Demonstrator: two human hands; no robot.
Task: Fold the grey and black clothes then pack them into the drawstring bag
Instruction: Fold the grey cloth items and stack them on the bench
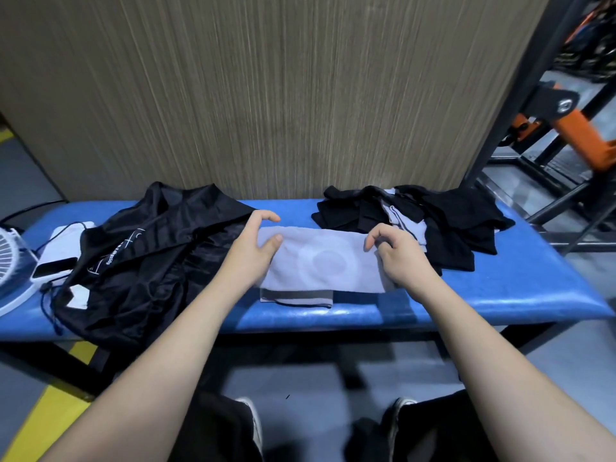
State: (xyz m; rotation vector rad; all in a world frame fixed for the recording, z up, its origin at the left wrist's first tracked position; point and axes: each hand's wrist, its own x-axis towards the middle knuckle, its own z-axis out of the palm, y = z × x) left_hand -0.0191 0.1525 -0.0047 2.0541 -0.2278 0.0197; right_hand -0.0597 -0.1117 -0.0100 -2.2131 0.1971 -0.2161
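- Forearms enter from the near edge, above the person's shoes and dark trousers, and reach forward to the blue padded tabletop (433, 305).
- Grey garment (320, 265): lies at the middle of the tabletop, already folded into a flat rectangle, a pale ring print facing up and a dark-striped hem showing at its near edge. Soft, light and limp by the look of it; it should hold a fold only while supported.
- Left hand (253, 251): rests on the garment's left end, thumb laid on the cloth; fingers curve loosely past the far corner, and whether they pinch anything cannot be told.
- Right hand (396, 258): fingers curled at the garment's right end, apparently pinching its edge.
- Suggested hold: both short ends together, palms under the stack, so the layers do not slide apart.
- Drawstring bag (146, 261): black, glossy and probably slippery, lying collapsed just left of the garment, cords trailing toward the near edge.
- Black clothes (443, 221): a loose pile at the far right, with grey cloth mixed in, not yet folded.
- Small white fan (10, 261) and a white device (56, 265): far left.
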